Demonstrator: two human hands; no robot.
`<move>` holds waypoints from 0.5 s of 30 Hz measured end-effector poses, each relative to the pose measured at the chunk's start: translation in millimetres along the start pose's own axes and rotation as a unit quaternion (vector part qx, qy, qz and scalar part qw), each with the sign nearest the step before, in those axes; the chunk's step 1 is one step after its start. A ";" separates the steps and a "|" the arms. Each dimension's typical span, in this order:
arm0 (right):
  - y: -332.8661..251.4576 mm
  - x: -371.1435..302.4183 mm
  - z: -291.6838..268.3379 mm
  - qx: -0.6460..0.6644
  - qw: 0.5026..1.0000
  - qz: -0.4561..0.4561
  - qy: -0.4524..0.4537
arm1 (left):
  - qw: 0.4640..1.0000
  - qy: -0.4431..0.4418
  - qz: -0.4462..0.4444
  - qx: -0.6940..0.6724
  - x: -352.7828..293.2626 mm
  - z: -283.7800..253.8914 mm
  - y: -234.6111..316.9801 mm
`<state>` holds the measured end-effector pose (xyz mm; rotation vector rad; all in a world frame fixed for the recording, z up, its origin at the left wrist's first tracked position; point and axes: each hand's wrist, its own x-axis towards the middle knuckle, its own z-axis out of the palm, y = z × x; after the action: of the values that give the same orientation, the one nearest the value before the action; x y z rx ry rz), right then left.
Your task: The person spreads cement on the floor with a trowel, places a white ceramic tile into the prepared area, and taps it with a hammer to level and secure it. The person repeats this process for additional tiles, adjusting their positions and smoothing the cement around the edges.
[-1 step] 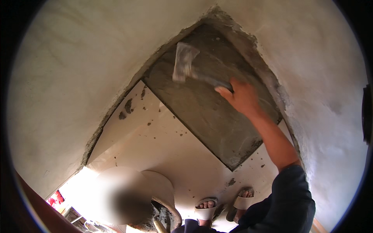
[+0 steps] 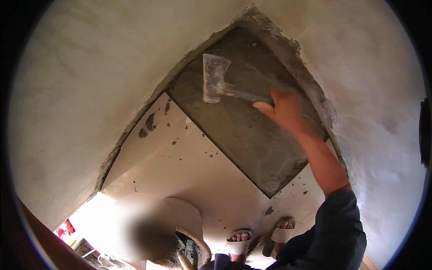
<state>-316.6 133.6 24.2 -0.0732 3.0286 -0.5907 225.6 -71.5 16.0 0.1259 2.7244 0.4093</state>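
My right hand (image 2: 283,109) is wrapped around the dark handle of a hatchet (image 2: 215,77), its grey, mortar-smeared head pointing away to the left. The hatchet is over a grey cement-covered area (image 2: 252,139) in the corner between two walls; whether its head touches the surface I cannot tell. Pale floor tiles (image 2: 193,166) with dark mortar specks border this area on the near side. My left hand is out of sight.
Rough, chipped edges run along the foot of the plastered walls (image 2: 90,90). At the lower left, a container rim (image 2: 204,249) surrounds dark mortar and a trowel (image 2: 184,260). A blurred pale shape (image 2: 130,211) is beside it. My sandalled feet (image 2: 238,240) stand on the tiles.
The hatchet head has shifted slightly nearer to me and looks sharper. My right hand has moved a little to the right and keeps its hold.
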 end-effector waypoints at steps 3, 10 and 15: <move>25.9 39.8 9.1 -0.047 0.990 0.124 -0.042 | 1.000 -0.002 0.005 -0.005 6.8 2.2 0.5; 2.5 -0.2 -15.8 -0.028 1.000 0.005 -0.014 | 1.000 -0.009 0.007 -0.001 6.9 4.2 -0.8; 5.7 56.4 -13.0 0.015 0.970 0.224 -0.089 | 1.000 -0.014 0.014 -0.002 4.7 6.6 -0.3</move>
<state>-373.9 140.5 31.5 0.5141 2.7233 -0.5502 223.8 -69.4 8.4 0.1678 2.6970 0.4169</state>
